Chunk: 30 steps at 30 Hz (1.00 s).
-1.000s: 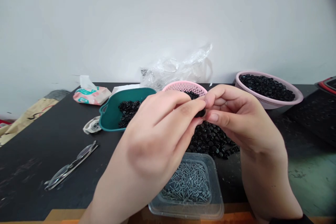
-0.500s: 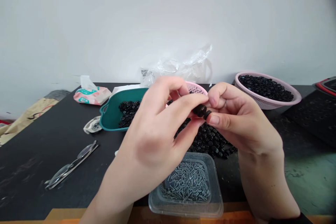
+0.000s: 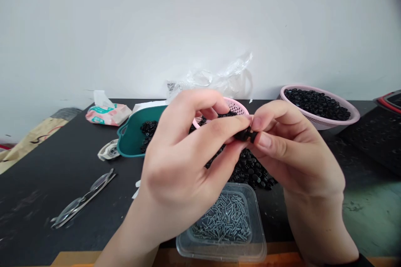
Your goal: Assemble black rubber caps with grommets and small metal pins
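My left hand [image 3: 184,167] is closed, its thumb and fingers pinching a small round black plastic part [image 3: 241,135]. My right hand [image 3: 300,154] grips a smaller black disc-like piece [image 3: 253,136] between thumb and forefinger. The two pieces meet end to end in a line; whether they are joined I cannot tell. Beneath the hands lies a heap of black round parts [image 3: 250,171], partly hidden. A clear plastic tub [image 3: 260,240] of small silvery screws [image 3: 230,219] stands at the table's front, below the hands.
A teal basin [image 3: 128,144] with black parts is at left, partly behind my left hand. Pink baskets stand behind the hands [image 3: 241,107] and at right [image 3: 352,120]. Eyeglasses [image 3: 83,200], a tape roll [image 3: 109,149], a tissue pack [image 3: 108,114] and clear plastic wrap [image 3: 216,81] lie around.
Both hands have shifted slightly to the right. The small piece in my right hand has turned into line with the part in my left hand.
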Each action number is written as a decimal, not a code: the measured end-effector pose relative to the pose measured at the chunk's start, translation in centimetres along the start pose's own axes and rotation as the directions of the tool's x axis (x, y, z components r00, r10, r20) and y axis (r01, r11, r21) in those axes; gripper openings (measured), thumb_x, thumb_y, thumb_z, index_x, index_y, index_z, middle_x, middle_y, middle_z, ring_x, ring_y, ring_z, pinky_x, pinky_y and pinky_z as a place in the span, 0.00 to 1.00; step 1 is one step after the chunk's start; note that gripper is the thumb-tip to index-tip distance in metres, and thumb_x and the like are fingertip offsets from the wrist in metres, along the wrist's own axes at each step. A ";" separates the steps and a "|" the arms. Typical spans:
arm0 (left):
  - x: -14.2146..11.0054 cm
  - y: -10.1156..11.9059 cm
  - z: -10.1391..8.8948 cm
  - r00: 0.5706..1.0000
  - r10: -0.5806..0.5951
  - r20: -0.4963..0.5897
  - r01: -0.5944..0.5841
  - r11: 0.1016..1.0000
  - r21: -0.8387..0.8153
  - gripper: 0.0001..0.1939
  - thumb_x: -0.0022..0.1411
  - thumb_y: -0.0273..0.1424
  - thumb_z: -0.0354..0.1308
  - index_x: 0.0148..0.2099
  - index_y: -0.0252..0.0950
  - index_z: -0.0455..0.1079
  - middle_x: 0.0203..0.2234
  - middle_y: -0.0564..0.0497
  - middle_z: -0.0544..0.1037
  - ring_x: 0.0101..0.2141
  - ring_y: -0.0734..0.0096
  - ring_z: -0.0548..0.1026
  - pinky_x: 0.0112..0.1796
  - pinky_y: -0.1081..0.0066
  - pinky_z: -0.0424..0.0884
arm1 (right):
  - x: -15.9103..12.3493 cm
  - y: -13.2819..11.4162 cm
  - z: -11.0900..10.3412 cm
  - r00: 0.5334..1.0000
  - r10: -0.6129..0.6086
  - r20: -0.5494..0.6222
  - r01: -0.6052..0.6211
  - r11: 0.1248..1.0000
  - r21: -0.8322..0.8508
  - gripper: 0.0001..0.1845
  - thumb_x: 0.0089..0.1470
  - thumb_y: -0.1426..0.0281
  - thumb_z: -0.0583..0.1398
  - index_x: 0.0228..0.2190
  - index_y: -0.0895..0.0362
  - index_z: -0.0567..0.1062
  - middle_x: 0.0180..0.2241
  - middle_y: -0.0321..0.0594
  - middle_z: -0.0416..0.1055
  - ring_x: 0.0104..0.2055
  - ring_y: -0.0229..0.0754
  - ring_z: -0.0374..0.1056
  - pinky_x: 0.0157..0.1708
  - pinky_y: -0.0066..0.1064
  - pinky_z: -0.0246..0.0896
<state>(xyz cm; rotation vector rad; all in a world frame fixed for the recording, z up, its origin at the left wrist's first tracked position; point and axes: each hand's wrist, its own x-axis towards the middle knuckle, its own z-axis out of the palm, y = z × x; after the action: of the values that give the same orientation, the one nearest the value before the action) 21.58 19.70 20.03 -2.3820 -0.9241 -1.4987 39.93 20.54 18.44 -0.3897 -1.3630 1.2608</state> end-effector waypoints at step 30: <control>0.3 -0.4 -0.4 0.985 0.067 0.160 -0.066 0.998 -0.010 0.10 0.69 0.23 0.59 0.48 0.43 0.74 0.47 0.53 0.79 0.52 0.65 0.77 0.55 0.61 0.75 | 0.6 0.2 -1.4 0.926 0.203 0.319 -0.191 0.979 -0.070 0.09 0.69 0.68 0.59 0.44 0.56 0.80 0.39 0.39 0.77 0.42 0.39 0.77 0.46 0.32 0.77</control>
<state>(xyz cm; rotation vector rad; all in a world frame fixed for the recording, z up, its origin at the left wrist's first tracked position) 21.10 20.00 20.46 -2.5400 -0.8641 -1.3024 40.83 21.70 18.19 -0.3627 -1.6604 1.5166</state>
